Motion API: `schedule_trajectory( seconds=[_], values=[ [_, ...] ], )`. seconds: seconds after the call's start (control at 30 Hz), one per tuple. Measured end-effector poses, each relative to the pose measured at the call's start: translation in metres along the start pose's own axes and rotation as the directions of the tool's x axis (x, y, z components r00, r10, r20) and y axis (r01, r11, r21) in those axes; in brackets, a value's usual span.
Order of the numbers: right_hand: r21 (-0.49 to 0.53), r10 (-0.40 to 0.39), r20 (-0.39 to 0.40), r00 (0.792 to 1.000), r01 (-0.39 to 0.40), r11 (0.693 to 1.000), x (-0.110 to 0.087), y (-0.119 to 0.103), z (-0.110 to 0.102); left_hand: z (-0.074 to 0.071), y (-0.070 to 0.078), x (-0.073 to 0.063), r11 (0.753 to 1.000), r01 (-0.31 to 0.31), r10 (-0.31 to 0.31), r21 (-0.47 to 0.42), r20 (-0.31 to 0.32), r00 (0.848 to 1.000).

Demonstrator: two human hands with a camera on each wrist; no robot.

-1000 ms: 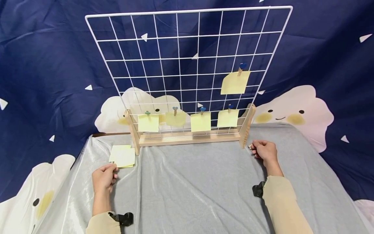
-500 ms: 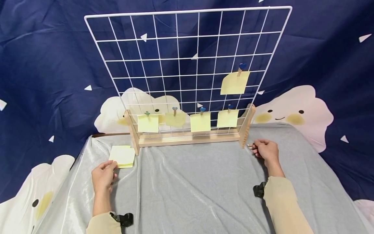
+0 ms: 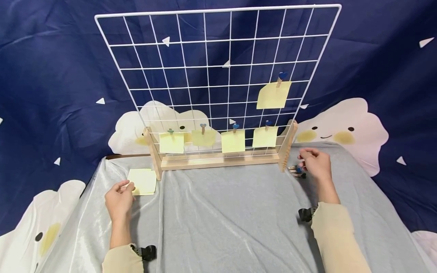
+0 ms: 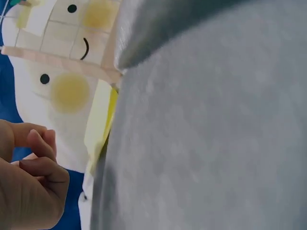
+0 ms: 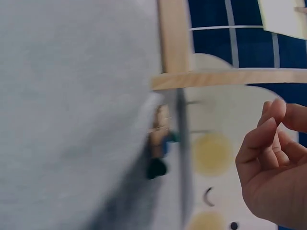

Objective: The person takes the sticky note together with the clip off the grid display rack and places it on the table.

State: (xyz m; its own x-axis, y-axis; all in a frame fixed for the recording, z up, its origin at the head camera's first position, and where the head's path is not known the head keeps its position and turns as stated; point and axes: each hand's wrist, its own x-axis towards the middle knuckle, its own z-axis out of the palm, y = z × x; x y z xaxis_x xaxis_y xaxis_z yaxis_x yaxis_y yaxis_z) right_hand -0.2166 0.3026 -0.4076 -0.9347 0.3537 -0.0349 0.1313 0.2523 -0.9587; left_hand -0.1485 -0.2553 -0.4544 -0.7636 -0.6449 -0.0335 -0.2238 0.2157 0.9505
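My left hand [image 3: 119, 199] is at the near left corner of a stack of pale yellow sticky notes [image 3: 143, 181], its fingers loosely bent. In the left wrist view the left hand [image 4: 36, 182] appears apart from the sticky notes [image 4: 100, 120], and nothing shows between its fingers. Several small wooden clothespins [image 3: 296, 171] with coloured ends lie beside the rack's right foot. Just above and right of them hovers my right hand [image 3: 317, 165]. Its fingertips come close to the thumb in the right wrist view, with no clothespin visible there.
A white wire grid [image 3: 218, 66] stands upright in a wooden base [image 3: 220, 162]. Several yellow notes [image 3: 233, 141] hang on it from clothespins, mostly along the lower rows. Grey cloth [image 3: 225, 220] covers the table, and a dark blue curtain [image 3: 51, 76] hangs behind.
My right hand has lifted up and right from the clothespins, which now show more fully. The left hand has shifted slightly up and left at the note stack, its fingers loosened.
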Motion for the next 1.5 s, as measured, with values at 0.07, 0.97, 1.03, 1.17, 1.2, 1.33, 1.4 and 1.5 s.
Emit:
schedule_trajectory(
  seconds=[0.07, 0.97, 1.03, 1.17, 1.2, 1.33, 1.4, 1.5],
  values=[
    [0.009, -0.039, -0.004, 0.999, 0.039, 0.999, -0.002, -0.011, -0.001, 0.003, 0.005, -0.002, 0.999, -0.035, 0.035, 0.021, -0.011, 0.999],
    [0.024, -0.414, 0.016, 0.91, 0.413, 0.91, -0.005, -0.121, 0.004, 0.099, 0.088, -0.062, 0.954, -0.251, 0.293, -0.163, 0.333, 0.896],
    [0.038, -0.438, 0.017, 0.899, 0.437, 0.898, -0.005, -0.126, 0.005, 0.105, 0.093, -0.064, 0.955, -0.205, 0.274, -0.215, 0.367, 0.889],
    [0.068, -0.487, 0.023, 0.873, 0.484, 0.872, -0.005, -0.135, 0.007, 0.115, 0.102, -0.067, 0.948, -0.142, 0.259, -0.286, 0.428, 0.866],
    [0.074, -0.496, 0.022, 0.868, 0.494, 0.867, -0.005, -0.137, 0.008, 0.117, 0.104, -0.068, 0.946, -0.137, 0.26, -0.292, 0.441, 0.859],
    [0.1, -0.514, 0.023, 0.857, 0.51, 0.855, -0.005, -0.145, 0.009, 0.127, 0.115, -0.072, 0.936, -0.115, 0.275, -0.333, 0.483, 0.832],
    [0.114, -0.516, 0.026, 0.856, 0.51, 0.852, -0.005, -0.149, 0.01, 0.133, 0.121, -0.075, 0.931, -0.097, 0.276, -0.352, 0.504, 0.819],
    [0.114, -0.525, 0.028, 0.851, 0.519, 0.847, -0.004, -0.155, 0.01, 0.142, 0.132, -0.079, 0.92, -0.061, 0.279, -0.386, 0.537, 0.796]
  ],
)
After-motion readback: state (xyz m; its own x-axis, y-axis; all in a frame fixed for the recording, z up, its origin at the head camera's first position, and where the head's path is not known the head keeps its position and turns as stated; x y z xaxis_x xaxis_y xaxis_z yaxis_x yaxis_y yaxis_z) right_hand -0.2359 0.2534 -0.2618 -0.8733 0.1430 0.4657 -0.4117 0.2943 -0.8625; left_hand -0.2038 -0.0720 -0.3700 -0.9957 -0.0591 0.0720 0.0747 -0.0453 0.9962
